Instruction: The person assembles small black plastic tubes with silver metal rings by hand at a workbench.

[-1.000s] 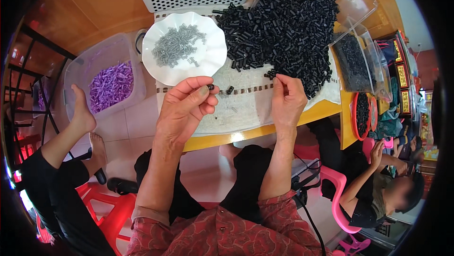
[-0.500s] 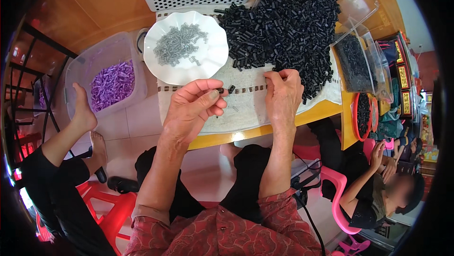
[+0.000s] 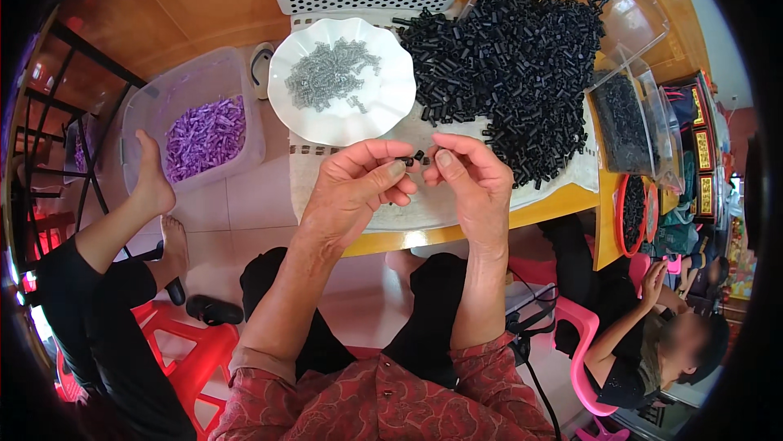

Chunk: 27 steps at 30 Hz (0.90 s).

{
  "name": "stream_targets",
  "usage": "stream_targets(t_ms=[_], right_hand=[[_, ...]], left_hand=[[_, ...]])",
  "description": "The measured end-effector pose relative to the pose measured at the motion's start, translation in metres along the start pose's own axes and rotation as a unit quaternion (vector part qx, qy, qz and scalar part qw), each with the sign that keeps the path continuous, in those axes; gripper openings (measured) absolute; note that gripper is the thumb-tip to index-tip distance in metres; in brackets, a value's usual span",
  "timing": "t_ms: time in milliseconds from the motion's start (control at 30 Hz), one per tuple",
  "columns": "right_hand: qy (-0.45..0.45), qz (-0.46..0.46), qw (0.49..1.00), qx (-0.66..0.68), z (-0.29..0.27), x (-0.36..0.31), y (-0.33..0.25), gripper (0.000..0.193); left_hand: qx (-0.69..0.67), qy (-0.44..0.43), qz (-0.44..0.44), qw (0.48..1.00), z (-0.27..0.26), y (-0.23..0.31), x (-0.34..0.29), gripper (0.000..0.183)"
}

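A black piece [image 3: 408,161] was pinched in the left hand [image 3: 359,184] over the cloth [image 3: 432,214]; the right hand [image 3: 477,188] was curled beside it, its grip impossible to tell; marks on gold panels [image 3: 704,147] could not be read.

Beneath the fingers [image 3: 453,170] stretches a yellow table [image 3: 522,219], its near edge catching a white glint. Far beyond them rises an orange-brown panelled surface [image 3: 188,1]; off to their left stands a black metal frame [image 3: 94,52]. Pale tiled floor [image 3: 249,213] shows nearer the wearer — a red stool [image 3: 196,363] lower left, a pink chair [image 3: 582,316] lower right.
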State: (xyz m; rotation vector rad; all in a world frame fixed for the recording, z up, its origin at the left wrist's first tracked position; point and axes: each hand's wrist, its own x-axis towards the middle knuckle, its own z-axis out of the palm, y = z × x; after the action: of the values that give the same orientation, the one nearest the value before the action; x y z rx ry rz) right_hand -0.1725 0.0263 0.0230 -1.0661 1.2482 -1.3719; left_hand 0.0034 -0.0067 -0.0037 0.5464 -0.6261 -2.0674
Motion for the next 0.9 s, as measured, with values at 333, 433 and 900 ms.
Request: stream_targets(t_ms=[333,433,900], right_hand=[[-0.022,0.033,0.997,0.062,-0.0010,-0.0004,-0.0009,0.020],[-0.027,0.024,0.997,0.072,-0.0015,-0.0003,0.0001,0.019],[-0.014,0.009,0.999,0.036,0.0045,-0.0039,-0.0021,0.021]], left_hand=[[0.004,0.011,-0.009,1.000,0.0025,0.0027,-0.0007,0.022],[-0.001,0.004,-0.006,1.000,0.0024,0.0022,-0.0004,0.022],[-0.004,0.013,0.007,1.000,0.0030,0.0028,-0.0018,0.023]])
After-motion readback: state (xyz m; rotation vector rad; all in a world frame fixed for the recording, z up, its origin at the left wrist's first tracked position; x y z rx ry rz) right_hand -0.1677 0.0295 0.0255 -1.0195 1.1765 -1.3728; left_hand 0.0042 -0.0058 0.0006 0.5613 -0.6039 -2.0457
